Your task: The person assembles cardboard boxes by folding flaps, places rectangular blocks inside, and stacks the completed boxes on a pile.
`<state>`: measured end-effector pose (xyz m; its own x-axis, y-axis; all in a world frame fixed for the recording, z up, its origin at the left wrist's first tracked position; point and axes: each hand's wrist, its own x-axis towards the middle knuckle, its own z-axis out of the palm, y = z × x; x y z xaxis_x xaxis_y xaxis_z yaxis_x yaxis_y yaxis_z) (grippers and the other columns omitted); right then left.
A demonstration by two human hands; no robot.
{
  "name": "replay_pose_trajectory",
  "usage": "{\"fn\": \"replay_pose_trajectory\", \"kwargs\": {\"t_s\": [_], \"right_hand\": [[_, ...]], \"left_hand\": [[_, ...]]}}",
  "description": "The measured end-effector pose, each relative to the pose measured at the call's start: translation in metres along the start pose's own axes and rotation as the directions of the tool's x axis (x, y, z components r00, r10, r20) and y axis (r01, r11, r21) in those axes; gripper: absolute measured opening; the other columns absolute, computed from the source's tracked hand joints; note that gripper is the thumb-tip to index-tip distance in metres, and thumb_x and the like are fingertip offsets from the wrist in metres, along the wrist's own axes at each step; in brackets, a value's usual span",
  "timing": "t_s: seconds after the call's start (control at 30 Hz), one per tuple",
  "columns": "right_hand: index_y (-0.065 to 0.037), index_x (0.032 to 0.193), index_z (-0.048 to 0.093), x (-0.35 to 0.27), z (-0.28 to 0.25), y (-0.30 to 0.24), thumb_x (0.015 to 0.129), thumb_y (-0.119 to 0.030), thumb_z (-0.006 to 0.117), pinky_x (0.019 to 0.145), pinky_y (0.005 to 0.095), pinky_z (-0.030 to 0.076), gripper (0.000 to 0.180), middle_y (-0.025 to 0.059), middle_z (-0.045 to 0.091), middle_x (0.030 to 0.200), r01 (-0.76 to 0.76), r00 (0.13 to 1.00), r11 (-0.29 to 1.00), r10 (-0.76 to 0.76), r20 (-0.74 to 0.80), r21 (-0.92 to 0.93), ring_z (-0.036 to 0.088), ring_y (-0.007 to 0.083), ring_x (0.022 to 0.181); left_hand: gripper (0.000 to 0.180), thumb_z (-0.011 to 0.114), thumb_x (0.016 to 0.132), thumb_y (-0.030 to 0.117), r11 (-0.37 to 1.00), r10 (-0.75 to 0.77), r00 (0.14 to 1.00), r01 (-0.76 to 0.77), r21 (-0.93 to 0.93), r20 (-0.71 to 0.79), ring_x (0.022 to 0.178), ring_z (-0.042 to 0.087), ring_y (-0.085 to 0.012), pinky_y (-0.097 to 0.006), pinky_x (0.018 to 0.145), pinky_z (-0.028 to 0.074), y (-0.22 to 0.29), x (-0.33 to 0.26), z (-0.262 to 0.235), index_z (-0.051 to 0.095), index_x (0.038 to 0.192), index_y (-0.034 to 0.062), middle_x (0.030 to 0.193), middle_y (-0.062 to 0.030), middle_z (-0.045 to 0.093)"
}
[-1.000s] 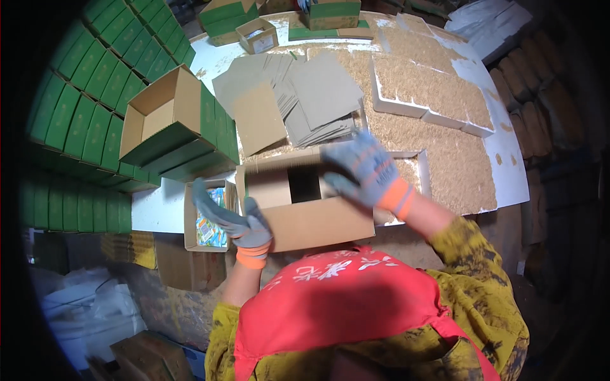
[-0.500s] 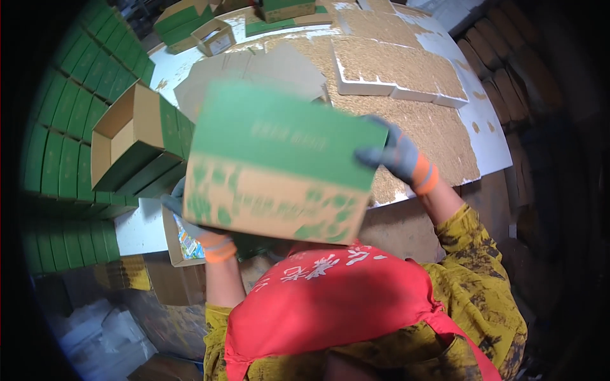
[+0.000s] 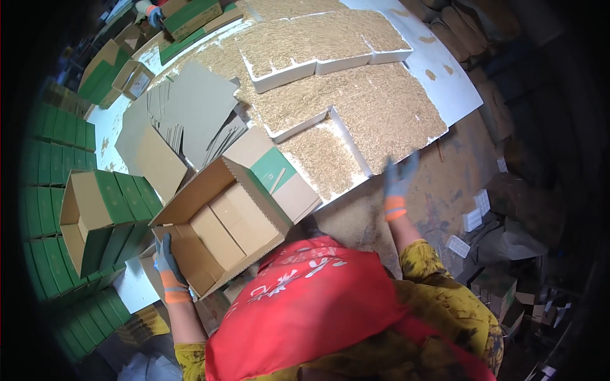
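While right hand [image 3: 399,181] hangs free, left fingers [image 3: 164,253] grip open carton [image 3: 219,222]

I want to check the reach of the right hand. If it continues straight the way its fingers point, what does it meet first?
Probably the white table edge, then the golden straw-like layer; the gloved right hand looks empty, and depth is unclear.

Bright, even light falls on the desk [image 3: 445,70] — its white surface glares slightly; edges bend and fade into a black fisheye rim.
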<state>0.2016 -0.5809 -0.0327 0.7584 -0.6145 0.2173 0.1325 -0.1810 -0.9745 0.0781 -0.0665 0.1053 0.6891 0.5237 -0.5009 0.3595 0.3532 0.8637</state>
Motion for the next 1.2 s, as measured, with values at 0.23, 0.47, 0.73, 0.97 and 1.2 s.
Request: {"fn": "replay_pose_trajectory", "kwargs": {"t_s": [0.23, 0.47, 0.73, 0.97, 1.2], "right_hand": [[-0.019, 0.156, -0.002, 0.024, 0.017, -0.001, 0.096, -0.022, 0.060, 0.119, 0.0441, 0.014, 0.086, 0.0067, 0.013, 0.160, -0.481, 0.849, 0.780, 0.528, -0.010, 0.401, 0.021, 0.0235, 0.145], [-0.017, 0.156, 0.005, 0.034, 0.000, 0.010, 0.088, -0.001, 0.063, 0.110, 0.0418, 0.034, 0.091, 0.0066, 0.024, 0.155, -0.456, 0.845, 0.749, 0.534, -0.031, 0.481, 0.038, 0.0235, 0.134], [-0.002, 0.148, 0.029, 0.027, -0.007, -0.088, 0.091, -0.008, 0.054, 0.105, 0.0364, 0.041, 0.063, 0.0133, 0.045, 0.141, -0.526, 0.828, 0.735, 0.327, 0.456, 0.429, 0.048, 0.0251, 0.126], [0.001, 0.145, 0.035, -0.028, 0.070, -0.237, 0.091, -0.011, 0.050, 0.103, 0.0371, 0.044, 0.057, 0.0157, 0.048, 0.139, -0.679, 0.467, 0.707, 0.212, 0.859, 0.195, 0.053, 0.0254, 0.122], [-0.001, 0.145, 0.039, -0.104, 0.134, -0.293, 0.080, -0.010, 0.061, 0.102, 0.0363, 0.044, 0.069, 0.0123, 0.052, 0.135, -0.406, 0.221, 0.912, 0.153, 0.963, -0.052, 0.054, 0.0229, 0.121]], "left_hand": [[0.034, 0.051, 0.099, 0.023, 0.918, 0.239, 0.971, -0.235, 0.319, 0.026, 0.103, 0.060, -0.0199, -0.032, 0.089, 0.050, -0.031, 0.018, -0.020, 0.053, 0.129, 0.0084, 0.116, -0.0089, 0.060], [0.032, 0.050, 0.099, 0.022, 0.992, 0.079, 0.992, -0.088, 0.086, 0.098, 0.097, 0.060, -0.0168, -0.032, 0.083, 0.052, -0.005, 0.012, 0.015, 0.054, 0.125, 0.0037, 0.111, -0.0096, 0.061], [0.041, 0.052, 0.097, 0.026, 0.303, 0.534, 0.803, -0.474, 0.827, 0.264, 0.094, 0.066, -0.0285, -0.034, 0.080, 0.054, -0.073, 0.084, -0.111, 0.052, 0.136, 0.0133, 0.118, -0.0202, 0.064], [0.050, 0.052, 0.098, 0.027, 0.781, 0.450, 0.891, -0.424, 0.458, 0.057, 0.139, 0.034, -0.0296, -0.033, 0.115, 0.026, -0.069, 0.066, -0.040, 0.044, 0.143, 0.0085, 0.151, -0.0182, 0.036], [0.047, 0.041, 0.105, 0.033, 0.947, 0.250, 0.965, -0.229, -0.224, 0.072, 0.119, 0.049, -0.0130, -0.025, 0.102, 0.040, -0.050, 0.025, -0.026, 0.046, 0.139, 0.0005, 0.131, -0.0046, 0.053]]}}
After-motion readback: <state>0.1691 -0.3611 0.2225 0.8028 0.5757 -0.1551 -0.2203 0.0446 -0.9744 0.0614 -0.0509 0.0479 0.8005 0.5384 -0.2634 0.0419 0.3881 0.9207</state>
